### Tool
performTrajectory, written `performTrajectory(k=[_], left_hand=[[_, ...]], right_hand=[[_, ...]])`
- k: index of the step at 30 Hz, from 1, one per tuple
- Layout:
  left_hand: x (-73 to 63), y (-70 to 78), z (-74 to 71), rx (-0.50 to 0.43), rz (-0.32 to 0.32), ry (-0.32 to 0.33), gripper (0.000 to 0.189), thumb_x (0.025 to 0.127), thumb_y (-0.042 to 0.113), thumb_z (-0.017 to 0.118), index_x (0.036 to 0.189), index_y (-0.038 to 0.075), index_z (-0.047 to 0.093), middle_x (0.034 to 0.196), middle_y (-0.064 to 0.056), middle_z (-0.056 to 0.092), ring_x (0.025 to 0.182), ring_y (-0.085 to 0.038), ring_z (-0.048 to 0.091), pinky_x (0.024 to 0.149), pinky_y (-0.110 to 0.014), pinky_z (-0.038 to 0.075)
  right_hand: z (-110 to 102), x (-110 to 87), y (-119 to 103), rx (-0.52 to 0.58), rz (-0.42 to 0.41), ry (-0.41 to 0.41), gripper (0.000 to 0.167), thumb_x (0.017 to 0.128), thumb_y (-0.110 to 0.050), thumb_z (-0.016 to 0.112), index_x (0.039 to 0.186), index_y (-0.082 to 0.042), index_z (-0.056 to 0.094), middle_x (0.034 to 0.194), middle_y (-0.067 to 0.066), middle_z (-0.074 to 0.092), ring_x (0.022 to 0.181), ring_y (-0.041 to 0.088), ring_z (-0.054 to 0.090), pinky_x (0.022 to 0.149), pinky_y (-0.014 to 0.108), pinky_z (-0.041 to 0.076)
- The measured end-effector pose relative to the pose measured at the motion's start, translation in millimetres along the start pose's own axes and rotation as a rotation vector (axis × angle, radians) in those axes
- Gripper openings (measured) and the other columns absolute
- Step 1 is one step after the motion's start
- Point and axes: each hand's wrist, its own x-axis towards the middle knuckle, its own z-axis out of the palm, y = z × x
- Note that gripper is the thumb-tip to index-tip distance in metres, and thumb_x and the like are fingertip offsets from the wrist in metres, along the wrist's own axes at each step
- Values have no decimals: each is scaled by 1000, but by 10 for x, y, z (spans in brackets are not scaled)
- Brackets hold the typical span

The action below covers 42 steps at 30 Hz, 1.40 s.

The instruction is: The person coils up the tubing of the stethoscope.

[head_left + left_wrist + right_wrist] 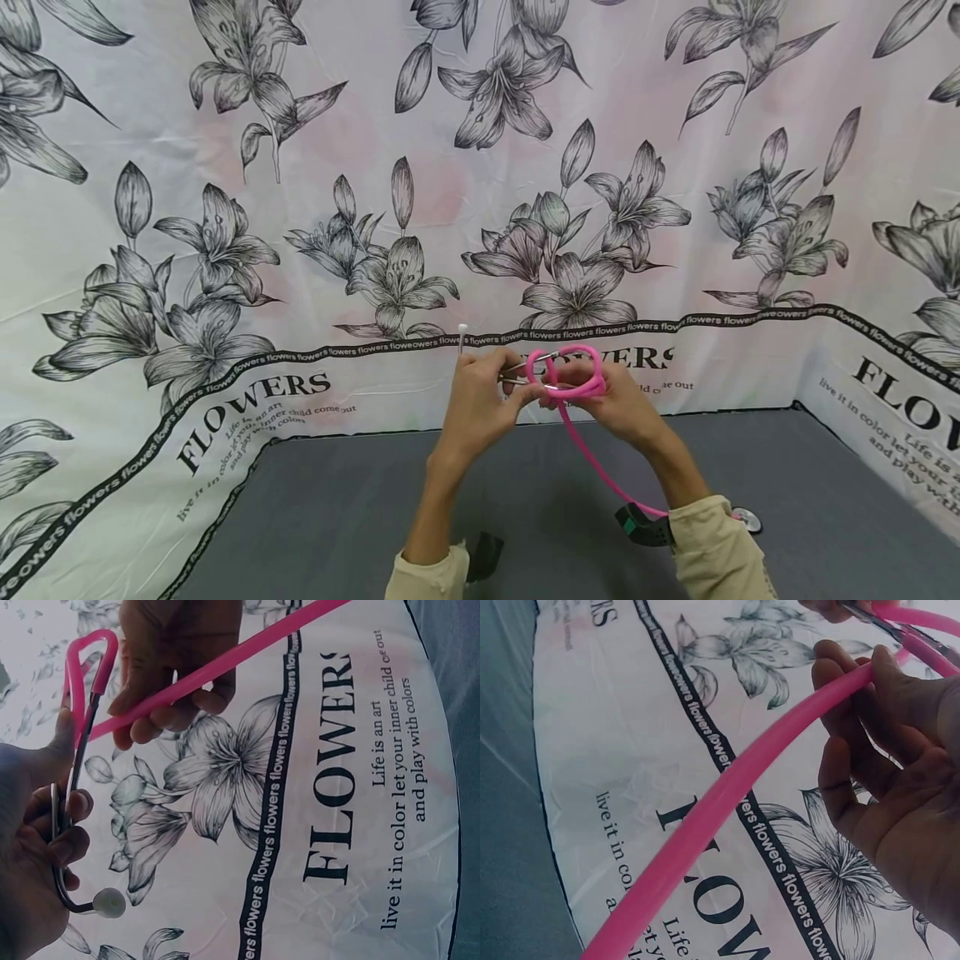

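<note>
At left, the left hand [480, 404] is curled round the metal ear tubes [73, 776] of a stethoscope, held up between the two hands; a white ear tip [462, 328] pokes out above the fingers. Next comes the pink loop [596, 385], overlapping part of the right hand [622, 400], which pinches the pink tube [697, 826] between thumb and fingers. The tube droops rightward to a round chest piece [747, 521], partly hidden by the right sleeve [716, 546]; whether it touches the table I cannot tell.

Around them, a flower-printed cloth [315, 150] runs behind everything, above a grey table [337, 508]. A dark device [485, 557] sits beside the left sleeve [429, 575], and a black band [643, 527] with a green patch at the right wrist.
</note>
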Motion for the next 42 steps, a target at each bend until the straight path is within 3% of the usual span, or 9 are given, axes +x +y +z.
performTrajectory(k=[5, 12, 16, 22, 26, 33, 36, 42], left_hand=[[4, 17, 31, 7, -24, 24, 30, 83, 25, 88, 97, 7, 69, 76, -3, 70, 71, -14, 59, 88, -38, 38], [6, 18, 45, 71, -63, 103, 31, 83, 26, 88, 100, 6, 70, 84, -6, 78, 69, -15, 60, 88, -38, 38], [4, 5, 49, 100, -91, 145, 34, 83, 27, 88, 102, 4, 71, 85, -9, 80, 68, -17, 63, 89, -39, 41], [-6, 8, 77, 108, -101, 162, 33, 84, 29, 87, 100, 5, 70, 85, -9, 79, 69, -17, 66, 88, -39, 41], [-11, 19, 86, 105, -114, 190, 32, 84, 29, 87, 99, 5, 70, 85, -10, 80, 68, -18, 68, 88, -40, 41], [-18, 2, 93, 128, -212, 204, 33, 85, 30, 86, 102, 5, 73, 91, -11, 81, 70, -19, 77, 89, -40, 41], [-24, -4, 104, 220, -190, 197, 33, 85, 33, 85, 104, 7, 74, 89, -6, 80, 70, -17, 74, 88, -39, 42], [-29, -2, 122, 408, -115, 182, 32, 86, 37, 83, 102, 10, 75, 88, -1, 77, 74, -16, 69, 83, -35, 44]], right_hand=[[4, -8, 4, 24, 13, -54, 21, 98, -5, 69, 118, 0, 75, 94, 11, 82, 89, 9, 79, 85, 26, 60], [18, -6, 3, 177, 67, -179, 22, 102, -6, 64, 121, 3, 72, 96, 17, 80, 90, 17, 79, 88, 30, 62], [49, -4, -28, 181, 85, -226, 21, 103, -10, 64, 119, 1, 71, 95, 15, 80, 89, 23, 79, 87, 31, 62], [63, -16, -94, 161, 120, -236, 22, 104, -11, 63, 119, 3, 71, 96, 18, 80, 90, 21, 80, 87, 29, 62], [81, -12, -122, 119, 106, -277, 21, 104, -12, 63, 118, 2, 71, 97, 17, 80, 89, 18, 79, 84, 30, 62], [137, 5, -217, -23, 43, -347, 13, 104, -14, 63, 110, -5, 71, 86, 8, 78, 77, 9, 72, 74, 30, 60], [146, -1, -262, -126, 2, -340, 9, 104, -14, 63, 100, -7, 67, 76, 1, 72, 69, 3, 64, 67, 25, 55], [171, -28, -369, -298, 1, -312, 21, 102, -15, 66, 85, -12, 54, 65, -11, 43, 56, -4, 37, 56, 19, 35]])
